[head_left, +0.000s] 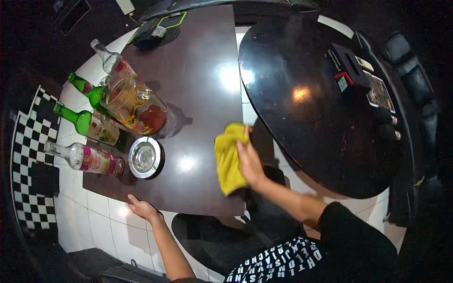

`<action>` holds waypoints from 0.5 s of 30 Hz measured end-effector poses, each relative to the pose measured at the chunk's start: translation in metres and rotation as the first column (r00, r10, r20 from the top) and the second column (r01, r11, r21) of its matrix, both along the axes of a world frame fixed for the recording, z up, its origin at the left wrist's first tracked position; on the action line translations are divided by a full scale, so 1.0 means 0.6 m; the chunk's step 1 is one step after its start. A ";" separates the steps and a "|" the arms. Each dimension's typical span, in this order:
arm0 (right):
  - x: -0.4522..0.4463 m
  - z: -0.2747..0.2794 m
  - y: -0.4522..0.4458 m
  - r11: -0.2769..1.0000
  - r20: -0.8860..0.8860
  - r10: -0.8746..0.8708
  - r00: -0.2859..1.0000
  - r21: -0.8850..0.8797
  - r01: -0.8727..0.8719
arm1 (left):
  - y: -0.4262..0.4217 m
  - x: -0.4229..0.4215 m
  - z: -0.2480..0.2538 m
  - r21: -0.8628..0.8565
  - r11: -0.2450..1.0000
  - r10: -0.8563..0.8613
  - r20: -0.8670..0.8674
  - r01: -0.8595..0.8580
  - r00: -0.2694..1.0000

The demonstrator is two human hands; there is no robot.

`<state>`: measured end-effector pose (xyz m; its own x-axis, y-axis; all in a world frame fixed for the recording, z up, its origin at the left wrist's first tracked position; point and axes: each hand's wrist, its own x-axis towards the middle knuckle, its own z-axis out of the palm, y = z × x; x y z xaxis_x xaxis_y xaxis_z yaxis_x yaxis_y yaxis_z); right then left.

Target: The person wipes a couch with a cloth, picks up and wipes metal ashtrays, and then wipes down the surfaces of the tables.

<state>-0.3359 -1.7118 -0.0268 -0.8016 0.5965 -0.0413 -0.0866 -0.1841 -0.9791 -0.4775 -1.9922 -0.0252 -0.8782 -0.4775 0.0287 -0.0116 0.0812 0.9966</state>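
Observation:
A yellow cloth (229, 162) is held in my right hand (250, 162) at the right edge of the dark rectangular table (198, 70). My left hand (143, 209) is beside the table's front edge, fingers apart, holding nothing. Nearest to it on the table is a round metal ashtray (145, 157). Behind the ashtray stands a glass pitcher (134, 106) with a floral pattern. Left of these are a clear bottle with a pink label (89, 159), a green bottle with a pale label (87, 125), another green bottle (87, 89) and a clear bottle at the back (111, 61).
A round black table (283, 127) stands at the right, bearing a black box (349, 68) and a leaflet (379, 92). Dark objects lie at the far left corner of the rectangular table. A black chair (203, 236) is below its front edge. Checkered panels (33, 174) are at the left.

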 end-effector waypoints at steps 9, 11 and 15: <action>-0.127 -0.068 0.112 0.963 -0.238 -0.129 0.963 -0.262 0.064 | -0.018 -0.015 -0.022 -0.062 0.996 0.071 0.047 -0.068 0.996; -0.097 -0.038 0.086 0.973 -0.083 -0.117 0.990 -0.210 0.097 | -0.007 -0.008 -0.010 -0.108 0.992 0.075 0.046 -0.070 0.996; 0.005 -0.010 -0.032 0.987 -0.052 -0.089 0.995 -0.142 0.081 | -0.019 -0.017 -0.028 0.032 0.999 -0.003 -0.017 0.004 1.000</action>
